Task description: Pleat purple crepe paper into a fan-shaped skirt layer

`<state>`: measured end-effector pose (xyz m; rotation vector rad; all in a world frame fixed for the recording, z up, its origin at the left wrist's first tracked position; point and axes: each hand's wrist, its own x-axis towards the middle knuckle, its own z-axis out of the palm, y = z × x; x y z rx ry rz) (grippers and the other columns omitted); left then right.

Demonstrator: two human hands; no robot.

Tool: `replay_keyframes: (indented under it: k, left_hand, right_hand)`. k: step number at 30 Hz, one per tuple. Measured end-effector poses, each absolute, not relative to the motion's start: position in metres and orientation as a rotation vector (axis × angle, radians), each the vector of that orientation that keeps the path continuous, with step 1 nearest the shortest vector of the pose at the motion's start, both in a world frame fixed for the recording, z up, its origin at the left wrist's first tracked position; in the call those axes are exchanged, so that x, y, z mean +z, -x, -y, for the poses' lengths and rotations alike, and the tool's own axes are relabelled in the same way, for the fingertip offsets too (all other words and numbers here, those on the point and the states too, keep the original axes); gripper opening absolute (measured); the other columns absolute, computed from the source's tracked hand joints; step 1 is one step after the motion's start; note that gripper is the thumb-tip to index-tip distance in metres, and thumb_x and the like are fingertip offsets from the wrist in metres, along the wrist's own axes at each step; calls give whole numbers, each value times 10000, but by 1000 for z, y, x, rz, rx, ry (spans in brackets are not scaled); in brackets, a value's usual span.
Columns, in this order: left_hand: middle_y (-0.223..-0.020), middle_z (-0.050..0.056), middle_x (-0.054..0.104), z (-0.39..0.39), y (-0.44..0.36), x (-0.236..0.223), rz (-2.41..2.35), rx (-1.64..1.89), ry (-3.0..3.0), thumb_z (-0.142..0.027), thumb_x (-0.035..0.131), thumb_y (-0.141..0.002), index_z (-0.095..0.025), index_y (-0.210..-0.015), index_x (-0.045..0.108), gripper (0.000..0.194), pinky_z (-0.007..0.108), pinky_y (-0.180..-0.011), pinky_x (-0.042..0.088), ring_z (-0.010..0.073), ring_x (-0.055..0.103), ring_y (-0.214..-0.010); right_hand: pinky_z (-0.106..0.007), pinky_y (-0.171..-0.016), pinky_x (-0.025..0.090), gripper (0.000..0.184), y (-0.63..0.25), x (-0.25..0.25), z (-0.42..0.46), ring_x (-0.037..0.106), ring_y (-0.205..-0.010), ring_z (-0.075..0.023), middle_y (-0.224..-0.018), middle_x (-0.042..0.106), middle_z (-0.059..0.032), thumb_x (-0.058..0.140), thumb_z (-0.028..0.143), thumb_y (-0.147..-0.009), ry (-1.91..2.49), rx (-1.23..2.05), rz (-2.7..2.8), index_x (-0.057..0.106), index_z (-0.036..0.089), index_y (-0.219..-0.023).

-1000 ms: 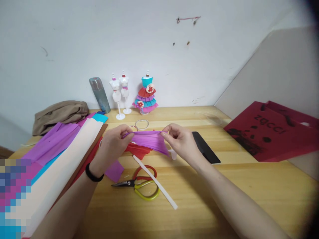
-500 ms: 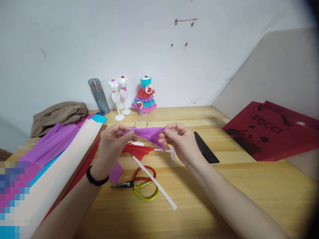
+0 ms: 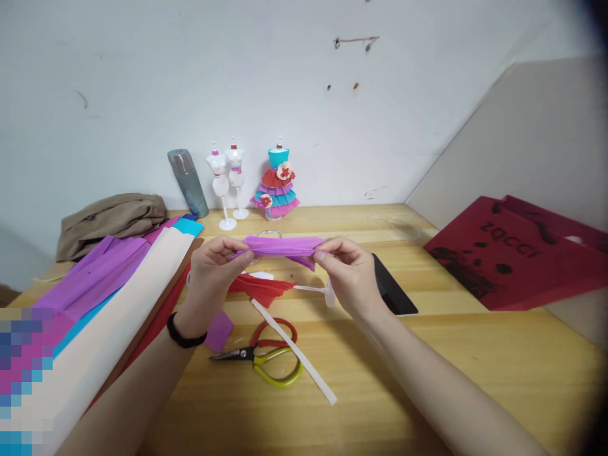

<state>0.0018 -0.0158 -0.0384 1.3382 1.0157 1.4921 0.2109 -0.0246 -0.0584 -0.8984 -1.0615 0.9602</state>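
Purple pleated strip (image 3: 284, 246), apparently crepe paper, is held at the centre of the frame in the head view, raised above the bench (image 3: 380, 386). Judged light, soft and unlikely to slip; a hard pull could tear it or undo its folds. Sound hold points: the two folded ends, pinched lightly. Left hand (image 3: 213, 272) and right hand (image 3: 349, 272) each pinch one end, thumbs toward the camera, roughly level, forearms angling in from the lower corners. Red gathered piece (image 3: 265, 289) appears just below.
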Motion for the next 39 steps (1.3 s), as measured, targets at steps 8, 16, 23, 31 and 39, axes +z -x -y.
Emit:
replay_keyframes:
  k: [8,16,23,31,39]
  left_hand:
    - [-599,-29,639,16,-5,-42,-1018,1531,-1288,-208,762,-648,-167,-678,672,103,181,-512,401,67,527,-526]
    - [-639,-22,670,17,-7,-45,-996,1611,-1224,-176,789,-621,-179,-646,703,90,202,-576,449,85,571,-586]
    - [-616,-30,648,19,-9,-43,-987,1574,-1179,-164,778,-601,-184,-614,679,102,214,-578,442,85,551,-573]
    - [-576,-37,611,20,-11,-44,-987,1530,-1141,-178,764,-606,-177,-607,654,110,216,-547,407,78,508,-539]
    - [-570,-21,634,21,-12,-41,-1059,1427,-1084,-208,768,-587,-154,-620,619,163,225,-576,433,99,570,-560]
  right_hand:
    - [-274,-573,430,105,-210,-60,24,537,-579,-128,-612,619,11,745,246,-618,937,927,1052,646,210,-616]
    - [-300,-633,458,104,-211,-61,23,581,-570,-138,-581,651,9,754,230,-605,988,940,1050,659,202,-573]
    - [-286,-601,448,114,-211,-55,25,561,-544,-133,-537,645,5,748,233,-569,1049,1018,1017,648,199,-529]
    - [-279,-555,448,130,-209,-55,25,543,-496,-123,-523,647,2,725,250,-589,1040,1044,1020,617,199,-538]
    - [-262,-530,450,162,-209,-58,23,558,-470,-119,-499,648,2,753,253,-573,1035,1121,976,602,192,-570]
